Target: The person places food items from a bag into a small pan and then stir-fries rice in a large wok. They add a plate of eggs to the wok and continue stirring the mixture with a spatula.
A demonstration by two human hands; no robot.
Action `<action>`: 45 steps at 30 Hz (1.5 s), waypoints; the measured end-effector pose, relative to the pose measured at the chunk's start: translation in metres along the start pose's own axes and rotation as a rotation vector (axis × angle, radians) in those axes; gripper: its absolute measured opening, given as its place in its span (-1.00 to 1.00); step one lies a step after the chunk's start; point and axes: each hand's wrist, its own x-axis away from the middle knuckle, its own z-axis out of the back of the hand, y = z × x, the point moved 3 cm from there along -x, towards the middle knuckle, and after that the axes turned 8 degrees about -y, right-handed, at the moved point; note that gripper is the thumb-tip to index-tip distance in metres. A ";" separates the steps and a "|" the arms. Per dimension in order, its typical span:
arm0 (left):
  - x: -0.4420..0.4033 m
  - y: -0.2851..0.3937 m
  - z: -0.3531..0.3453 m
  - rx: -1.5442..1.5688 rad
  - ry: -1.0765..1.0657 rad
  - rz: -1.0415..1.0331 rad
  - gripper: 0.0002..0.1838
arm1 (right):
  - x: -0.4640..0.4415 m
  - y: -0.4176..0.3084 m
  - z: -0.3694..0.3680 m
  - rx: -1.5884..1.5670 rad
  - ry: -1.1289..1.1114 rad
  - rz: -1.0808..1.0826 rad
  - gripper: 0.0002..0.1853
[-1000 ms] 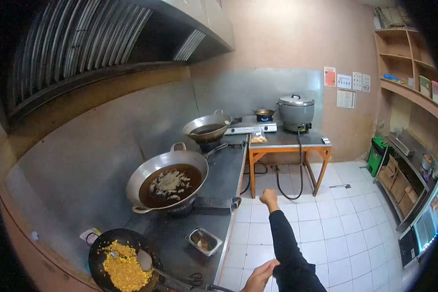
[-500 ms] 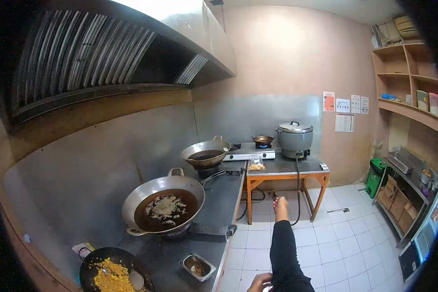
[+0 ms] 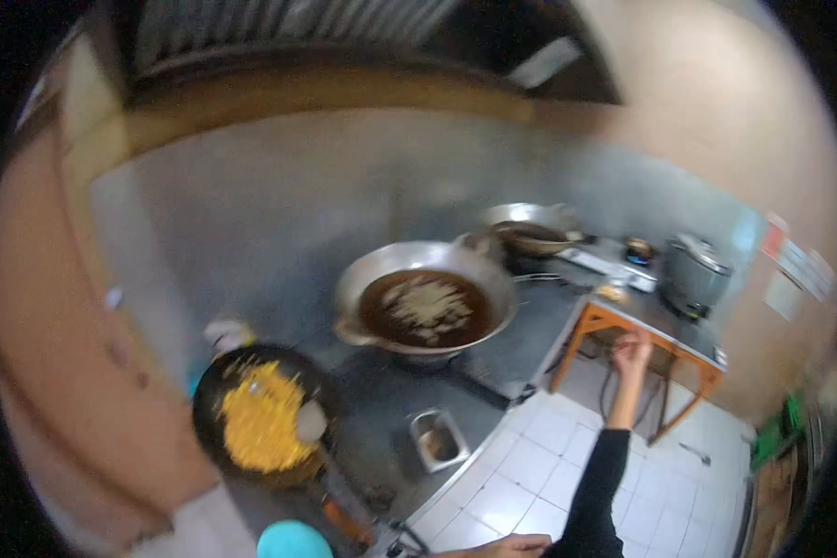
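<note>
My right hand (image 3: pixel 632 349) is stretched forward, its fingers loosely curled and blurred, with nothing visible in it. Bare forearm shows between it and the black sleeve (image 3: pixel 591 488). At the bottom edge my left hand (image 3: pixel 516 545) is closed against that sleeve near the elbow; part of its grip is hidden. On the left, a black pan (image 3: pixel 209 409) holds yellow scrambled-looking food (image 3: pixel 265 418) with a ladle or turner (image 3: pixel 311 423) resting in it. A large wok (image 3: pixel 493 279) contains dark oil with pale pieces (image 3: pixel 426 305) frying.
A small metal tub (image 3: pixel 439 439) sits near the counter edge. Behind are a second wok (image 3: pixel 530 219), a rice cooker (image 3: pixel 697 274) and an orange-framed table (image 3: pixel 591 321). A turquoise round object (image 3: pixel 293 541) is at the bottom. The range hood (image 3: pixel 363 88) hangs above.
The view has swung left and down and tilted, bringing the black pan further in. More bare forearm shows below my right hand; the sleeve sits higher up the arm.
</note>
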 end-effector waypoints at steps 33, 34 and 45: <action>0.209 -0.074 0.099 1.074 0.950 -0.771 -0.69 | 0.280 0.433 -0.364 2.440 -1.400 0.042 -0.83; 0.215 -0.060 0.084 1.136 0.978 -0.753 -0.70 | 0.272 0.453 -0.359 2.439 -1.411 0.046 -0.83; 0.272 -0.046 0.033 1.110 1.128 -0.509 -0.62 | 0.248 0.420 -0.398 2.132 -1.946 0.779 -0.46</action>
